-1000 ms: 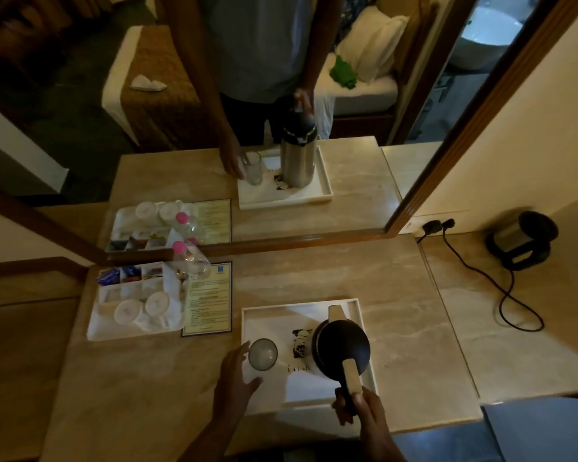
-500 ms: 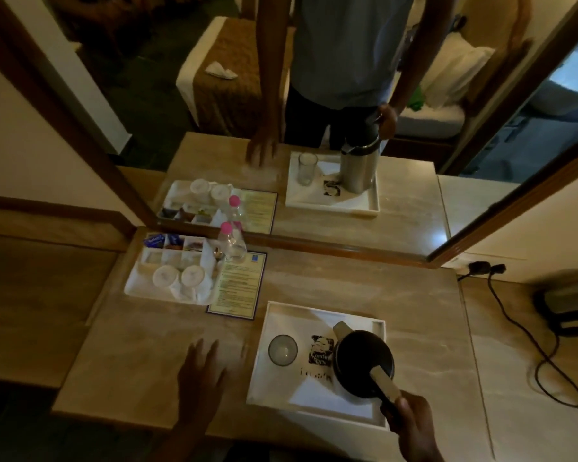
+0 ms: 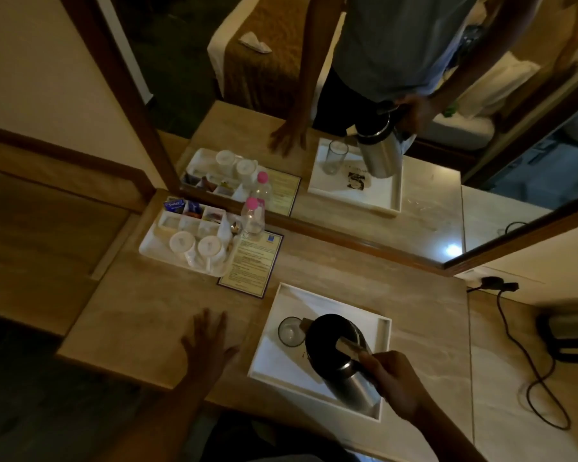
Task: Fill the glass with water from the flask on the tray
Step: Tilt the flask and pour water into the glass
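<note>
A steel flask (image 3: 351, 371) with a black lid is tilted toward the left, lifted over the white tray (image 3: 317, 298). My right hand (image 3: 394, 381) grips its handle. The flask's spout hangs right at the rim of a clear glass (image 3: 290, 331), which stands upright on the tray's left part. My left hand (image 3: 207, 345) lies flat on the marble tabletop, fingers spread, left of the tray and apart from the glass. I cannot tell whether water is flowing.
A white amenity tray (image 3: 167, 251) with cups and sachets, a pink-capped bottle (image 3: 252, 216) and a printed card (image 3: 252, 261) sit at the back left. A mirror (image 3: 381, 128) rises behind. An electric kettle (image 3: 571, 328) and its cord (image 3: 528, 371) lie at right.
My left hand let go of the glass and moved left onto the tabletop. My right hand lifted the flask and tipped it toward the glass.
</note>
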A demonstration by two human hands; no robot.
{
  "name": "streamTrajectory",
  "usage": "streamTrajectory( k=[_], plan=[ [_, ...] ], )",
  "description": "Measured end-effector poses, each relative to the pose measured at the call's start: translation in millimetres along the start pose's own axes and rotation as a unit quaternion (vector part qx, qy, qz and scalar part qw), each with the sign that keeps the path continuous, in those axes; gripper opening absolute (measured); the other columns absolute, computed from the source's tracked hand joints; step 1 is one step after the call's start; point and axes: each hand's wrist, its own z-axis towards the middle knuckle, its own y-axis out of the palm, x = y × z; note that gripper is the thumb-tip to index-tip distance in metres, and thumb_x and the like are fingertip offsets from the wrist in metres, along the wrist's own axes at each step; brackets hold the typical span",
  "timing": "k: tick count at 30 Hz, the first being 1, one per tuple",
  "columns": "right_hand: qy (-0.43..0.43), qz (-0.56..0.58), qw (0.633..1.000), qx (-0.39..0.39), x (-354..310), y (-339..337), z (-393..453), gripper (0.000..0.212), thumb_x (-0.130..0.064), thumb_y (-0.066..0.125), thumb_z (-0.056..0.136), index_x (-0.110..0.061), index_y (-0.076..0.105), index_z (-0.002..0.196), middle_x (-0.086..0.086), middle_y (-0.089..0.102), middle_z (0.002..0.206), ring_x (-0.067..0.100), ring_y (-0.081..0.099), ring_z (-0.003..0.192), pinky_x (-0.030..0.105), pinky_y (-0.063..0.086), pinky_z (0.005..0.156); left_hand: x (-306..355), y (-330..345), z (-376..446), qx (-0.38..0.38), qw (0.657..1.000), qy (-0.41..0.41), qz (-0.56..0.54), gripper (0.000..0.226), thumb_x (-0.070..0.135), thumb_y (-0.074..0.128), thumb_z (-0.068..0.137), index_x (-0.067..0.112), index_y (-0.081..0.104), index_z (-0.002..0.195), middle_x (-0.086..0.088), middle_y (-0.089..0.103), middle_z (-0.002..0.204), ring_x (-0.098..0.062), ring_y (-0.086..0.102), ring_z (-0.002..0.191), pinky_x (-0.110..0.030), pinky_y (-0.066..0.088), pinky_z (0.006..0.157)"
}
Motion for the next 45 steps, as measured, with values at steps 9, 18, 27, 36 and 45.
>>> streamTrajectory(
  k=[9,18,27,36,45],
  plan=[
    [0.013,-0.089,0.995,-0.04,-1,-5,18,0.076,-0.092,0.043,0.078,-0.026,0.069,0.052,0.001,0.053,0.046,0.012,0.05,0.046,0.032,0.045,0.06,0,1,1,0.004,1.0,-0.007,0.016,0.095,0.066,0.048,0.1,0.031,-0.01,0.167,-0.014,-0.022,0.174,-0.04,-0.015,0.162,-0.069,0.014,0.127],
    [0.021,-0.123,0.989,-0.078,-6,3,30,0.067,-0.087,0.042,0.079,-0.032,0.079,0.066,0.016,0.063,0.055,0.012,0.051,0.047,0.032,0.045,0.06,-1,1,0,0.009,1.0,-0.007,0.0,0.094,0.064,0.05,0.1,0.033,-0.008,0.167,-0.013,-0.02,0.174,-0.039,-0.014,0.163,-0.07,0.015,0.127],
    [0.05,-0.16,0.981,-0.094,-11,11,40,0.061,-0.06,0.051,0.098,-0.022,0.069,0.053,-0.002,0.057,0.045,0.008,0.05,0.041,0.032,0.047,0.06,-3,1,1,0.015,1.0,-0.008,-0.008,0.095,0.064,0.053,0.099,0.033,-0.006,0.168,-0.013,-0.018,0.175,-0.039,-0.012,0.163,-0.07,0.015,0.127],
    [0.075,-0.183,0.975,-0.102,-23,14,54,0.063,-0.06,0.052,0.098,-0.019,0.066,0.052,-0.002,0.054,0.043,0.007,0.047,0.037,0.027,0.044,0.054,-5,2,2,0.015,0.999,-0.011,-0.034,0.094,0.06,0.056,0.099,0.035,-0.003,0.168,-0.012,-0.019,0.175,-0.038,-0.014,0.163,-0.072,0.014,0.126],
    [0.111,-0.192,0.968,-0.118,-36,17,62,0.059,-0.06,0.053,0.098,-0.018,0.068,0.059,-0.003,0.055,0.045,0.006,0.045,0.035,0.025,0.043,0.052,-5,1,3,0.013,0.999,-0.013,-0.045,0.091,0.055,0.057,0.1,0.035,-0.001,0.168,-0.013,-0.019,0.174,-0.039,-0.015,0.162,-0.072,0.013,0.126]
  ],
)
